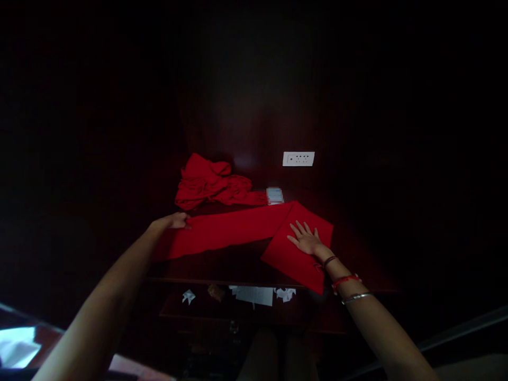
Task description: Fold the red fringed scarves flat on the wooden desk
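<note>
A long red scarf-like cloth strip (234,228) lies across the dark wooden tabletop. At its right part it folds over at an angle, and one end points toward the front edge. My right hand (307,241) rests flat on this folded part with its fingers spread. At the left of the strip, my left hand (178,220) pinches its upper edge between thumb and fingers. Behind the strip sits a crumpled heap of red cloth (210,185), with a bunched tail stretching right toward a small pale packet (275,196).
A white socket panel (298,159) is set in the dark back panel. Below the tabletop, an open drawer or shelf (198,313) holds papers (254,295), crumpled tissue (284,294), another white scrap (188,297) and a brown lump (216,292). The sides are very dark.
</note>
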Tool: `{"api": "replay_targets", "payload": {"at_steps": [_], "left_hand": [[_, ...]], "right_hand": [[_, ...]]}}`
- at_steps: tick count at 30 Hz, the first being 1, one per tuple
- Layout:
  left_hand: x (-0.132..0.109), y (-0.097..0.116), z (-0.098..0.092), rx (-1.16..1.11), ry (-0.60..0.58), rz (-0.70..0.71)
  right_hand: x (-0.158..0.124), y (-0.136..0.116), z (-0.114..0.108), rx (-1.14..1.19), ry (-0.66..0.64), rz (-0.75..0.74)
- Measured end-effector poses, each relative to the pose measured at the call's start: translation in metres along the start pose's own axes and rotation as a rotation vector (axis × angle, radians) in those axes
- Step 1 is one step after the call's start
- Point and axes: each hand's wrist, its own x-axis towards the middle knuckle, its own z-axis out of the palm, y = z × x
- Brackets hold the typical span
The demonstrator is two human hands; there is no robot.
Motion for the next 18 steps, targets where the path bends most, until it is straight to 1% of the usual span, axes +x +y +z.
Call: {"api": "replay_targets", "payload": {"at_steps": [2, 4, 6, 7, 9, 10, 11, 12, 13, 14, 16, 17, 18], "left_hand": [[0.000, 0.013, -0.013, -0.036, 0.019, 0.035], [-0.001, 0.028, -0.035, -0.044, 0.103, 0.063], [-0.002, 0.046, -0.064, -0.009, 0.236, 0.051], [-0.003, 0.056, -0.079, 0.019, 0.311, 0.022], [-0.006, 0.083, -0.106, 0.084, 0.467, -0.024], [-0.009, 0.099, -0.115, 0.115, 0.537, -0.036], [-0.011, 0.116, -0.120, 0.133, 0.579, -0.038], [-0.014, 0.135, -0.120, 0.158, 0.618, -0.031], [-0.016, 0.153, -0.115, 0.180, 0.640, -0.023], [-0.018, 0.171, -0.106, 0.198, 0.639, -0.007], [-0.019, 0.202, -0.079, 0.257, 0.570, 0.022], [-0.019, 0.212, -0.065, 0.262, 0.535, 0.035], [-0.017, 0.218, -0.053, 0.265, 0.495, 0.033]], "right_hand": [[0.000, 0.001, 0.001, 0.002, 0.009, -0.003], [0.000, 0.002, 0.003, -0.003, 0.023, -0.006], [0.001, 0.003, 0.004, -0.007, 0.035, -0.012], [0.001, 0.003, 0.004, -0.008, 0.038, -0.012], [0.001, 0.003, 0.005, -0.010, 0.043, -0.012], [0.001, 0.003, 0.005, -0.010, 0.046, -0.010], [0.001, 0.003, 0.005, -0.010, 0.048, -0.008], [0.000, 0.002, 0.005, -0.010, 0.051, -0.005], [0.000, 0.002, 0.005, -0.008, 0.053, -0.003], [-0.001, 0.001, 0.005, -0.007, 0.056, 0.001], [-0.001, 0.000, 0.005, -0.008, 0.060, 0.008], [-0.001, 0.000, 0.005, -0.010, 0.062, 0.009], [-0.001, 0.000, 0.005, -0.012, 0.065, 0.010]]}}
